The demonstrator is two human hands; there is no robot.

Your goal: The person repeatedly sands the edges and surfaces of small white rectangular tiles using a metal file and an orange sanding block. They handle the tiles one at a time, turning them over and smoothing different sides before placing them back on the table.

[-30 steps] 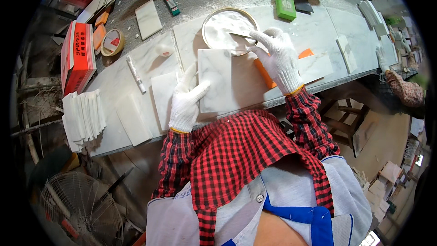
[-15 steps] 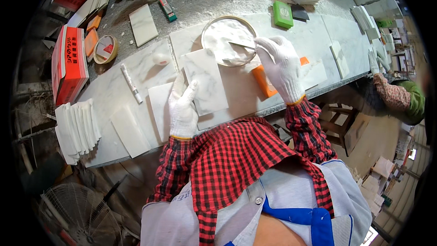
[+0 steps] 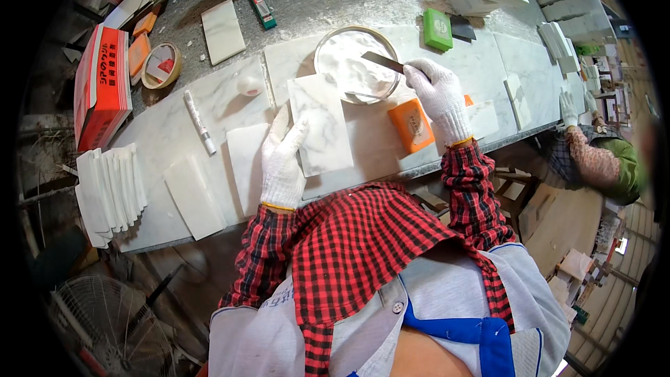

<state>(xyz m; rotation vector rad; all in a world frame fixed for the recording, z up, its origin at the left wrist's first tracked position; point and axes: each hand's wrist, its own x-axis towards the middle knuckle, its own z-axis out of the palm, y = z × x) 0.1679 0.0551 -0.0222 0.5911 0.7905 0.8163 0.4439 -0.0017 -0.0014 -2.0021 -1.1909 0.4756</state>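
Note:
My left hand (image 3: 283, 160), in a white knit glove, grips a grey-veined white marble tile (image 3: 322, 126) by its left edge, thumb on the face. My right hand (image 3: 442, 98), gloved alike, is closed on a thin dark putty knife (image 3: 381, 62). Its blade points left over a round dish (image 3: 319, 40) of white paste (image 3: 349, 59). Another white tile (image 3: 246, 167) lies flat on the bench, partly behind my left hand. Just below my right hand sits an orange block (image 3: 412, 126) with a printed face.
Thin white tiles (image 3: 112, 192) stand in a row at left, near a red box (image 3: 105, 91). A white marker (image 3: 199, 122), a tape roll (image 3: 174, 70) and a green block (image 3: 437, 29) lie about. A co-worker's sleeve (image 3: 593, 157) shows at far right; a fan (image 3: 115, 328) stands lower left.
The putty knife has come up from the paste, and its dark blade now shows more fully. My right fingers have closed further round it. My left hand still holds the tile.

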